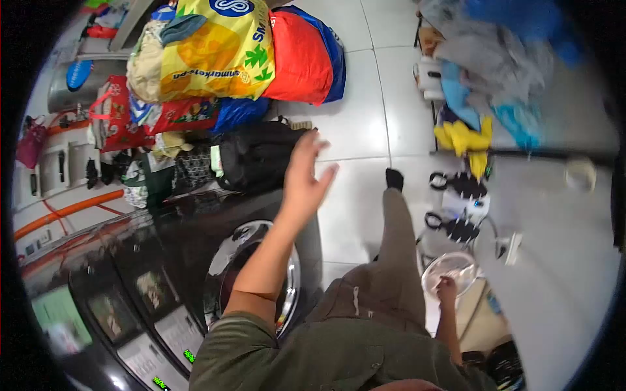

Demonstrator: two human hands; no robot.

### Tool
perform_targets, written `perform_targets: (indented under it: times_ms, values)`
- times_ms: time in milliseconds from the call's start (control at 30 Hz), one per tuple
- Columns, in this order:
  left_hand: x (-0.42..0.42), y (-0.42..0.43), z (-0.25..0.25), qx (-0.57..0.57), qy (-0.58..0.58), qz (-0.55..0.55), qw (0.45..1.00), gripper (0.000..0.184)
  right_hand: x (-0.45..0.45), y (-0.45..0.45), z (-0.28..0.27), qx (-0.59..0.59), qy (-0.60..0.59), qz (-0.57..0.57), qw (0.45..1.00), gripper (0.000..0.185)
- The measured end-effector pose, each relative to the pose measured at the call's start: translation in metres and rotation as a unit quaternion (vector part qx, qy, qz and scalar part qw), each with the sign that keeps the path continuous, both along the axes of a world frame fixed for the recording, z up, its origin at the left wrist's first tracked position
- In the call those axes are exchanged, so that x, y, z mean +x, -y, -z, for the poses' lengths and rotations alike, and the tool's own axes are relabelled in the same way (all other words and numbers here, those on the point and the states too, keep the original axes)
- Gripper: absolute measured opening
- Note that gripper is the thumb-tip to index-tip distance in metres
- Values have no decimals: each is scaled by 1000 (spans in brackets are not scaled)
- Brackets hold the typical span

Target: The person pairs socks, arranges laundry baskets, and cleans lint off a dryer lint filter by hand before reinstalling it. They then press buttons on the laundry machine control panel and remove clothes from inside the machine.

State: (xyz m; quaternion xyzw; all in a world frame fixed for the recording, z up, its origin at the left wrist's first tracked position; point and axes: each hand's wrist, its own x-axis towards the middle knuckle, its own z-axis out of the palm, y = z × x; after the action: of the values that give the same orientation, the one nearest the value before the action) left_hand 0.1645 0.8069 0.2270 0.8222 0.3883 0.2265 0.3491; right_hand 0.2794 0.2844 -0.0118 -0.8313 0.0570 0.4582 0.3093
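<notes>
My left hand reaches forward in mid-view, thumb and fingers spread, with nothing in it. A black backpack lies just beyond and to the left of it. Below my left forearm is the round door of a dark front-loading washing machine. My right hand hangs low at my right side, its fingers curled. It overlaps a round white basin; whether it grips the rim or something inside cannot be made out.
A yellow printed shopping bag, a red bag and other stuffed bags pile up ahead on the left. At right, yellow gloves, grey cloths or plastic and black slippers line the side. White tiles cover the floor.
</notes>
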Motion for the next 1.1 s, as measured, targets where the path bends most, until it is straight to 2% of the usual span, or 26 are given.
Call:
perform_targets:
  times_ms: [33,100,167,233,300,333,367,400,433,467,500,533,567,600,633,667,700,733,767,800,833,867,900,967,1033,1100]
  values:
    - [7,-7,28,-2,-54,6,999,42,14,-43,-44,-14,3,1,1000,19]
    - [18,-17,61,-178,-116,5,977,45,43,-87,-68,-42,8,-6,999,21]
    - [21,-38,54,-195,-124,21,973,47,71,-174,-113,19,10,-72,997,24]
    - [12,-67,40,-237,-125,-13,963,45,99,-273,-148,18,72,-233,970,26]
    - [-6,-100,26,-259,-104,-54,959,45,124,-373,-163,53,69,-264,961,25]
    - [-15,-120,18,-235,-132,-80,960,45,135,-428,-172,84,53,-242,965,26]
    - [-21,-144,15,-208,-159,-104,959,45,148,-481,-179,100,62,-275,954,21]
    - [-26,-166,16,-206,-151,-106,961,45,157,-529,-178,154,-12,-192,969,17]
    - [-31,-188,20,-204,-168,-134,955,43,167,-581,-178,219,51,-245,943,14]
    - [-29,-216,20,-199,-185,-161,949,42,178,-633,-180,205,-24,-186,961,15]
    - [-16,-247,14,-197,-177,-165,950,42,190,-685,-183,217,4,-195,957,14]
    - [2,-287,6,-214,-158,-163,950,41,203,-743,-188,168,75,-258,948,14]
    - [22,-319,-4,-234,-139,-162,948,40,211,-800,-197,198,59,-223,953,17]
    - [45,-351,-13,-202,-104,-149,962,39,224,-844,-181,242,30,-155,957,22]
    - [70,-382,-21,-168,-70,-136,974,38,239,-888,-185,249,30,-165,954,22]
    - [93,-413,-28,-128,-34,-102,986,37,252,-929,-190,249,-6,-117,961,24]
    - [110,-439,-37,-120,-31,-112,986,37,264,-965,-196,250,-42,-70,965,27]
    - [128,-468,-55,-155,-10,-75,985,36,270,-999,-217,252,-52,-98,961,38]
    - [143,-494,-65,-191,14,-39,981,36,278,-1027,-219,259,-52,-113,958,38]
    - [151,-514,-65,-170,13,-38,985,36,288,-1044,-220,222,-57,-116,967,41]
    - [159,-536,-68,-149,22,-55,987,36,299,-1078,-224,201,-59,-120,970,45]
    - [164,-555,-70,-164,24,-94,982,36,308,-1104,-240,182,-111,-109,971,50]
    - [164,-558,-75,-200,19,-128,971,37,318,-1123,-241,185,-113,-117,969,50]
    - [166,-580,-89,-222,31,-178,958,36,343,-1168,-234,203,-150,-95,963,49]
    - [178,-611,-103,-270,60,-257,926,33,353,-1220,-228,192,-99,-102,971,48]
    - [180,-645,-117,-291,93,-289,907,33,357,-1277,-231,143,-126,-123,974,41]
